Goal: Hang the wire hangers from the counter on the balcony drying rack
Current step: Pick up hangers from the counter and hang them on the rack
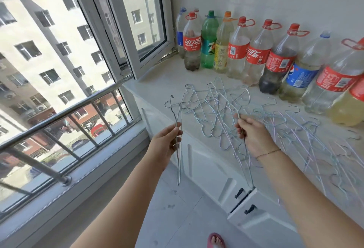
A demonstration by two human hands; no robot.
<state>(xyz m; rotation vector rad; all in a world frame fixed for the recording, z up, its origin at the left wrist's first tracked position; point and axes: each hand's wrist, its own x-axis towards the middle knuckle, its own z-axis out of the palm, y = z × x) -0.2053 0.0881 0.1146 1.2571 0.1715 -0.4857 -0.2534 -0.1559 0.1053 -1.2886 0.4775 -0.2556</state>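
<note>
A tangled pile of pale blue wire hangers (pixel 214 100) lies on the white counter (pixel 157 82), spreading to the right. My left hand (pixel 167 143) grips a few hangers (pixel 178 161) seen edge-on, hooks up, in front of the counter's edge. My right hand (pixel 254 135) is closed on another hanger or small bunch of hangers (pixel 245 161), which hangs down in front of the cabinet. No drying rack is in view.
A row of large plastic bottles (pixel 254 50) stands along the back wall on the counter. White cabinet doors (pixel 208 171) with black handles sit below; one door is slightly ajar. An open window (pixel 137 31) and a metal railing (pixel 65 113) are at the left. A foot in a pink slipper (pixel 216 241) is on the floor.
</note>
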